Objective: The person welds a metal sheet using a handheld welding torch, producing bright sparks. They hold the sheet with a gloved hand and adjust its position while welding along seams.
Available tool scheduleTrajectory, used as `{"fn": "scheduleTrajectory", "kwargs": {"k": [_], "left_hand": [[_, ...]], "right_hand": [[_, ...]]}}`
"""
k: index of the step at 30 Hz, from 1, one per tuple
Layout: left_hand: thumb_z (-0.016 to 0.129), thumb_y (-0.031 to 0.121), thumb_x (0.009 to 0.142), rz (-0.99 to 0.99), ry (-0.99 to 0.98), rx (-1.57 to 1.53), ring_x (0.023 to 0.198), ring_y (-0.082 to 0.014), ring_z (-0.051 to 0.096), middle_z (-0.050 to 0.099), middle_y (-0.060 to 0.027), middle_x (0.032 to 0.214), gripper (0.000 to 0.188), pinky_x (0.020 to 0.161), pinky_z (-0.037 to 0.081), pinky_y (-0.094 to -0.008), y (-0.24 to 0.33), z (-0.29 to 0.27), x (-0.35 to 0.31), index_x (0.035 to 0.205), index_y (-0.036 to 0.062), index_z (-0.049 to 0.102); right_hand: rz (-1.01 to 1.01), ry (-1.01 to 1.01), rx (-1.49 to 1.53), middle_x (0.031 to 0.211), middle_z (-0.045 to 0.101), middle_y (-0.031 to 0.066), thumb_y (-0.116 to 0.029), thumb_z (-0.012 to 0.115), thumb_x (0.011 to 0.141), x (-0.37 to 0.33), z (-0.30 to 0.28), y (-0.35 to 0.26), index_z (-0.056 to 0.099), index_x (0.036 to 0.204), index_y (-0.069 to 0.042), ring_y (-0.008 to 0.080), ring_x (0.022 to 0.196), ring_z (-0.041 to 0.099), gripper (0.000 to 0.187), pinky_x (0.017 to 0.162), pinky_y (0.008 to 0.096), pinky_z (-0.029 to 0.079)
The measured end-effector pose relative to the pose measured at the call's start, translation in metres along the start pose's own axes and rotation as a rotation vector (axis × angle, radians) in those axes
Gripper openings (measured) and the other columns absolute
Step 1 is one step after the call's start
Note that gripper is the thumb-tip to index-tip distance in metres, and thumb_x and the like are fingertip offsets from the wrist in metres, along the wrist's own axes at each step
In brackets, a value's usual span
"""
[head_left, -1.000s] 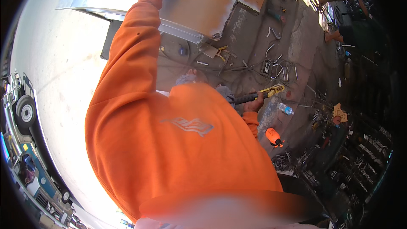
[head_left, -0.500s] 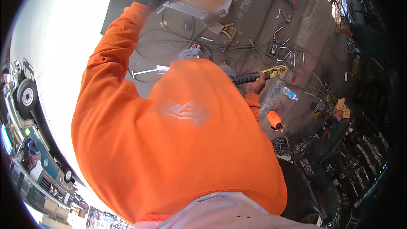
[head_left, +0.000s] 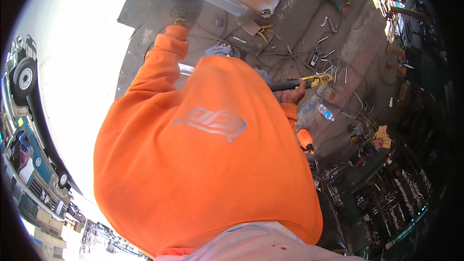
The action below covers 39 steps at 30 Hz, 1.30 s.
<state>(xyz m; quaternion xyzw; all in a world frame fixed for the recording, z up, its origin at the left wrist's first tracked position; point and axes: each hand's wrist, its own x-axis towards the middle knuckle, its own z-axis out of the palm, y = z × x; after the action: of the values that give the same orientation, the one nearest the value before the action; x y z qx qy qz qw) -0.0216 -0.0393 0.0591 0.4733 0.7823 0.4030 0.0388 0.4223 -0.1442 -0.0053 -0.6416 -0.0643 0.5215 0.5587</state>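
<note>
Yellow-headed tool [head_left: 316,81] is off the floor, R hand [head_left: 293,95] wrapped round it, well apart from metal rail [head_left: 227,1]; L gloved hand [head_left: 186,1] nr rail, grip can't tell; amt done/left unclear.

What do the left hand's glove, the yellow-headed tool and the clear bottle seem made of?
Glove: likely knitted fabric, matte dark grey with grainy texture.
Tool head: perhaps painted metal or plastic, bright yellow.
Tool handle: likely rubber or plastic, black, ribbed.
Bottle: probably plastic, shiny, see-through.
</note>
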Motion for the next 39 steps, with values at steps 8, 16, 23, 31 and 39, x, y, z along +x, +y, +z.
{"fn": "scheduleTrajectory", "kwargs": {"k": [8, 16, 23, 31, 39], "left_hand": [[0.074, 0.03, 0.095, -0.654, 0.096, -0.722, 0.068, -0.0171, 0.069, 0.073, -0.0107, 0.09, 0.039, 0.059, 0.054, -0.0302, 0.01, 0.042, -0.047, 0.115, -0.0035, 0.07], [0.068, 0.036, 0.092, -0.903, 0.13, -0.915, 0.066, -0.0202, 0.066, 0.071, -0.0114, 0.082, 0.038, 0.064, 0.051, -0.0348, 0.03, 0.041, 0.005, 0.105, 0.0002, 0.07], [0.069, 0.036, 0.092, -0.696, 0.016, -0.836, 0.07, -0.021, 0.065, 0.07, -0.0107, 0.082, 0.036, 0.066, 0.052, -0.035, -0.001, 0.047, 0.051, 0.102, 0.0007, 0.07], [0.071, 0.035, 0.091, -0.479, -0.1, -0.691, 0.074, -0.0219, 0.065, 0.069, -0.0098, 0.082, 0.034, 0.068, 0.052, -0.0353, -0.019, 0.065, 0.077, 0.099, 0.0013, 0.069], [0.073, 0.032, 0.088, -0.242, -0.176, -0.421, 0.082, -0.024, 0.065, 0.068, -0.0097, 0.089, 0.032, 0.072, 0.053, -0.0374, -0.069, 0.07, 0.014, 0.098, 0.0019, 0.067]], "right_hand": [[0.042, -0.077, 0.002, 0.093, 0.057, 0.0067, -0.023, 0.062, 0.091, 0.009, 0.009, -0.004, 0.055, 0.101, -0.004, 0.0216, 0.083, 0.059, 0.024, 0.078, 0.0384, 0.049], [0.019, -0.035, 0.035, 0.092, 0.057, 0.0066, -0.022, 0.064, 0.089, 0.005, 0.009, 0.001, 0.057, 0.102, -0.002, 0.0209, 0.083, 0.058, 0.025, 0.078, 0.0377, 0.051], [-0.013, 0.008, 0.117, 0.088, 0.059, 0.0068, -0.02, 0.064, 0.088, 0.0, 0.001, 0.007, 0.059, 0.097, -0.001, 0.0201, 0.079, 0.059, 0.021, 0.077, 0.0353, 0.052], [-0.034, 0.126, 0.123, 0.085, 0.059, 0.0068, -0.02, 0.063, 0.089, -0.006, 0.001, 0.019, 0.058, 0.092, -0.003, 0.0223, 0.075, 0.061, 0.018, 0.074, 0.0362, 0.051], [0.018, 0.135, 0.14, 0.084, 0.058, 0.0067, -0.019, 0.063, 0.088, -0.003, -0.004, 0.021, 0.056, 0.098, -0.002, 0.0225, 0.075, 0.059, 0.021, 0.075, 0.0364, 0.05]]}}
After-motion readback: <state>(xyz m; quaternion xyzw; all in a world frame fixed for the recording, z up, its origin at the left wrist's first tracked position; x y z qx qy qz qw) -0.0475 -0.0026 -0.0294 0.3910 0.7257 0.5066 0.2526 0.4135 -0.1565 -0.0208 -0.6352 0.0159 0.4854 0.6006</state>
